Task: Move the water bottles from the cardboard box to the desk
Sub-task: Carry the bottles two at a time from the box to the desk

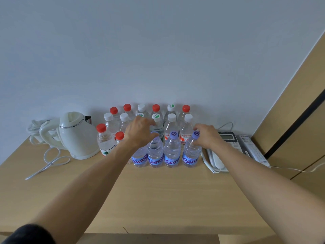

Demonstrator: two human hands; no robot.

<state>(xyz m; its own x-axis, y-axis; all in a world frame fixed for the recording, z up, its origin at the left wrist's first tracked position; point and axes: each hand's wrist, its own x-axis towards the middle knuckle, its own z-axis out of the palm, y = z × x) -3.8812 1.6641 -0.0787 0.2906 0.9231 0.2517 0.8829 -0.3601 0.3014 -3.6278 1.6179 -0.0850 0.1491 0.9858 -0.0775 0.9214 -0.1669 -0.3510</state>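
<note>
Several water bottles stand on the wooden desk (pixel 158 194) against the wall, with red or white caps at the back and a front row with blue labels. My left hand (pixel 140 132) arches over the tops of the two left blue-label bottles (pixel 154 152), hiding the leftmost one's cap; whether it grips anything is hidden. My right hand (pixel 205 136) has its fingers curled round the neck of the rightmost blue-label bottle (pixel 190 155), which stands on the desk. The cardboard box is out of view.
A white electric kettle (pixel 77 136) with its cord stands left of the bottles. A desk telephone (pixel 228 147) and a remote control (pixel 253 148) lie to their right. A beige cabinet (pixel 302 103) borders the desk on the right. The desk's front edge (pixel 158 233) is near me.
</note>
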